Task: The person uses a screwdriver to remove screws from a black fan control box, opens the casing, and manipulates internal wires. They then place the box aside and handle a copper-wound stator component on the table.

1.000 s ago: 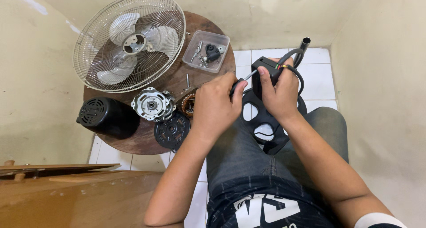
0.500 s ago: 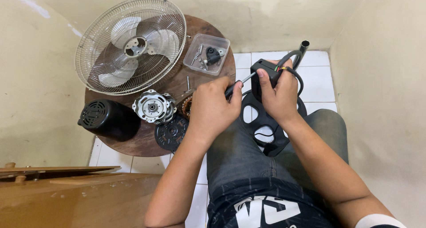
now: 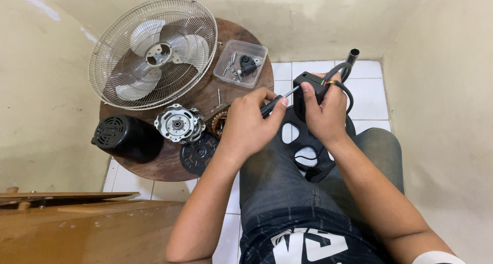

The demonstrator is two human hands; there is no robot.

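Observation:
My left hand [image 3: 250, 126] is closed around a screwdriver [image 3: 280, 99] with a black handle. Its metal tip points at a small black box [image 3: 307, 84]. My right hand [image 3: 326, 112] grips that box from the right, and coloured wires and a black cable [image 3: 343, 74] run out past my fingers. Under both hands, a black plastic fan base [image 3: 307, 146] with oval cut-outs rests on my lap. The box's far side is hidden by my fingers.
A round wooden table [image 3: 205, 97] on my left carries a wire fan grille with blades [image 3: 154, 53], a clear tub of screws [image 3: 240, 63], a black motor cover [image 3: 126, 136], a silver motor housing [image 3: 177, 124] and a black round plate [image 3: 197, 153]. A wooden board [image 3: 77, 228] lies lower left. A wall stands close on the right.
Both hands keep their grips and stay almost where they were. Only the view has shifted slightly.

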